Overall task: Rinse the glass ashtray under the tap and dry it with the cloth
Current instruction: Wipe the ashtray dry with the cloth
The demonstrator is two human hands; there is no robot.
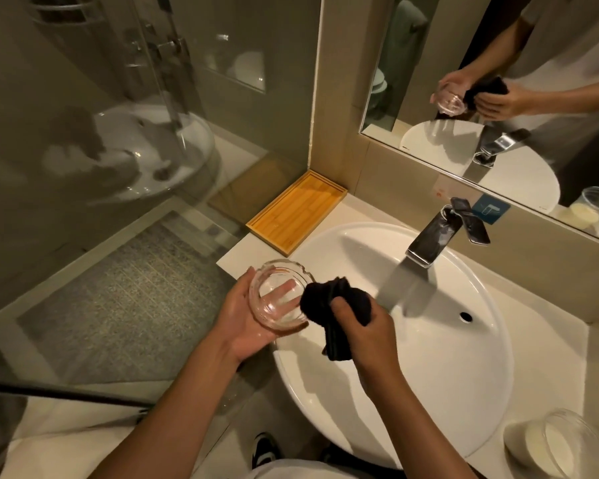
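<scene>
The clear glass ashtray (279,293) rests tilted in my left hand (248,321), over the left rim of the white basin (464,392); my fingers show through the glass. My right hand (362,331) grips a dark cloth (332,305), whose bunched end touches the ashtray's right edge while a strip hangs down over the basin. The chrome tap (436,236) stands behind the basin to the right; no water stream is visible.
A wooden tray (296,212) lies on the counter at the back left corner. A glass jar (561,447) with something white stands at the front right of the counter. A mirror (498,81) hangs above; a glass shower screen (118,133) is left.
</scene>
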